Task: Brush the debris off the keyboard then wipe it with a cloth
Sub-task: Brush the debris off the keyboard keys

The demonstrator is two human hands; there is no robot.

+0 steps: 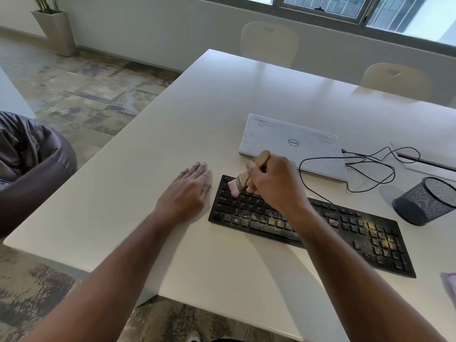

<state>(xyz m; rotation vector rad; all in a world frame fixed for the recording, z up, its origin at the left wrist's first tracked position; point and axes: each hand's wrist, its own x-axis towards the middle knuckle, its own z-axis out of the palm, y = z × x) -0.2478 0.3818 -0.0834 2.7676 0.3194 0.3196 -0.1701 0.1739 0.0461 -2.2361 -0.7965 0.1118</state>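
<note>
while right hand (274,183) brushes, keyboard (308,223) shows yellowish crumbs.

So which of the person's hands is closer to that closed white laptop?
The right hand. Gripping the brush, it is over the keyboard's far left keys, just in front of the laptop. The left hand lies flat on the table, farther off to the keyboard's left.

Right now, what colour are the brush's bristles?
Pale pink, seen in the head view: the brush bristles rest on the keyboard's upper-left keys.
</note>
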